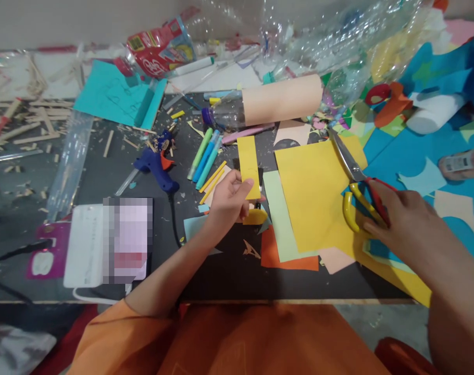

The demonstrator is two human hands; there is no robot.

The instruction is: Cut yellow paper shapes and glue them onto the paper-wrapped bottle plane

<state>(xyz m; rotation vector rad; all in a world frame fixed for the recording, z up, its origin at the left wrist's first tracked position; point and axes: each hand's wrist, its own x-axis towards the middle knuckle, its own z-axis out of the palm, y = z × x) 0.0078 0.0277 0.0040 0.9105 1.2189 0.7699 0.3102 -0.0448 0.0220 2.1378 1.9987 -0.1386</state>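
Note:
Pinched in my left hand (pixel 231 195) is a small yellow paper strip (pixel 248 156), held upright above the dark table. My right hand (pixel 401 213) is closed on a pair of scissors (pixel 352 169) with red and yellow handles. Their blades point away from me and look closed, over the right edge of a large yellow sheet (pixel 313 192). Pale green paper (pixel 279 219) and orange paper (pixel 289 255) stick out from under that sheet. A small yellow paper piece (pixel 254 216) lies just below my left hand.
A blue glue gun (pixel 159 169) and several markers (pixel 206 156) lie left of my left hand. Behind stands a paper-wrapped plastic bottle (pixel 282 100) on its side. Wood sticks (pixel 37 138), a phone (pixel 133 239) and a white power bank (pixel 84 245) are at left; blue paper (pixel 385 156) at right.

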